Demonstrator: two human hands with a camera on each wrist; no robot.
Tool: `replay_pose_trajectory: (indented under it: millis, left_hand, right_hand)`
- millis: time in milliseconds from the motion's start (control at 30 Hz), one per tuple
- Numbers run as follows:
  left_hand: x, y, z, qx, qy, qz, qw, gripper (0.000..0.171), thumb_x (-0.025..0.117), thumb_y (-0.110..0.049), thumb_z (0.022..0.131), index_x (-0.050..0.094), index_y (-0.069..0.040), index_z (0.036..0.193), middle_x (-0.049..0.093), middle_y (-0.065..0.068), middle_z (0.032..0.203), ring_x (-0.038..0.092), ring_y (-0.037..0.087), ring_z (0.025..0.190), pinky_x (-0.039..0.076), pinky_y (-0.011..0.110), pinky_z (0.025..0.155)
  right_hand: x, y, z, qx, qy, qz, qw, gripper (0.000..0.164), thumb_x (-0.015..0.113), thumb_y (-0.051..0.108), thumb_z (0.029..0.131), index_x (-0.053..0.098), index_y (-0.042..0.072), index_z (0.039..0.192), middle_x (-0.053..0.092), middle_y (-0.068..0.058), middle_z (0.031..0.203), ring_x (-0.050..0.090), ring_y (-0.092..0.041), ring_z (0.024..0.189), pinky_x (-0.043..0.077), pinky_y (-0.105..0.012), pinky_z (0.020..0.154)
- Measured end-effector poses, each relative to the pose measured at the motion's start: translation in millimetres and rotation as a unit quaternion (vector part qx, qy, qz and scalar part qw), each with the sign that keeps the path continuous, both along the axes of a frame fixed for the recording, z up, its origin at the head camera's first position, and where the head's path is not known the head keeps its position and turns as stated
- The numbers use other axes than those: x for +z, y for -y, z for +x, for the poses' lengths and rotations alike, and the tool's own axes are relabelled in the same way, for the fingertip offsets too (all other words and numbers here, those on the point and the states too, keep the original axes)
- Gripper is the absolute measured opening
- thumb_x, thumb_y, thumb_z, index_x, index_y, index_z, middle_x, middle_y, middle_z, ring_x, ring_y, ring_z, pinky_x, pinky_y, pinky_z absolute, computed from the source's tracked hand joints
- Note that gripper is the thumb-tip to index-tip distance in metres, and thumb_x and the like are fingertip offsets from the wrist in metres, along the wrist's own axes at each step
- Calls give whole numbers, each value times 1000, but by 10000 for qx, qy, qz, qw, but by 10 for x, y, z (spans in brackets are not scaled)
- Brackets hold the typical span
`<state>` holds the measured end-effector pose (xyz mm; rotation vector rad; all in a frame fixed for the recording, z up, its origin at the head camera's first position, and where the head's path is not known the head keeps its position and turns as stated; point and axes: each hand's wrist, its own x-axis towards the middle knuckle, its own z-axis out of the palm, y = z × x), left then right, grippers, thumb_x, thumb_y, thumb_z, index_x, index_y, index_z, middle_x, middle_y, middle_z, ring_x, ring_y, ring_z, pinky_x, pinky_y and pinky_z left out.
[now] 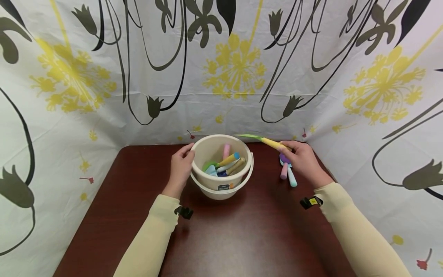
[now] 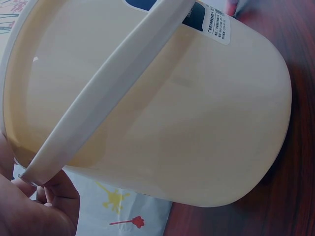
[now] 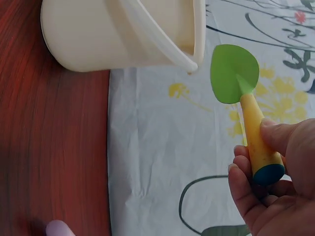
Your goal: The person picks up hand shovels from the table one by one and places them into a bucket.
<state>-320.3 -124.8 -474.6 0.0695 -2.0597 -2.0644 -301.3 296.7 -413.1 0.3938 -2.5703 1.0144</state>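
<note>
A cream bucket (image 1: 211, 184) stands toward the back of the table, with its handle hanging down in front. My left hand (image 1: 181, 167) grips the left rim, thumb and fingers by the handle joint (image 2: 34, 179). Several toy tools lie inside, among them a pink handle (image 1: 226, 151), a yellow handle with a blue end (image 1: 228, 159) and a tan handle (image 1: 237, 166); their lower parts are hidden. Right of the bucket, my right hand (image 1: 302, 159) holds a toy shovel (image 3: 253, 123) by its yellow handle. Its green blade (image 3: 235, 73) points toward the bucket, apart from the rim.
Below the right hand, a pink-handled tool (image 1: 284, 171) and one with a pale handle (image 1: 292, 176) lie on the dark red table (image 1: 242, 238). A purple part shows beside them. A flower-patterned sheet (image 1: 194, 80) hangs behind and along both sides.
</note>
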Motion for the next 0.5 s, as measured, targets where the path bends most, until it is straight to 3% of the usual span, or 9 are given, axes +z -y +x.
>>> replay_pose_trajectory:
  millis: [300, 500]
  left_hand:
    - [20, 0, 12, -6, 64, 60, 10000, 39, 65, -24, 110, 74, -17, 147, 72, 12, 134, 69, 29, 123, 60, 46, 103]
    - [22, 5, 9, 16, 65, 32, 10000, 39, 65, -24, 109, 75, -17, 147, 72, 13, 129, 69, 28, 119, 61, 38, 97]
  right_hand:
    - [69, 167, -13, 248, 36, 348, 9991, 33, 71, 31, 111, 80, 9, 135, 71, -10, 92, 56, -22, 74, 45, -30, 66]
    - [129, 297, -58, 465, -104, 646, 9968, 34, 72, 29, 111, 80, 6, 135, 79, -12, 124, 66, -24, 95, 51, -38, 81]
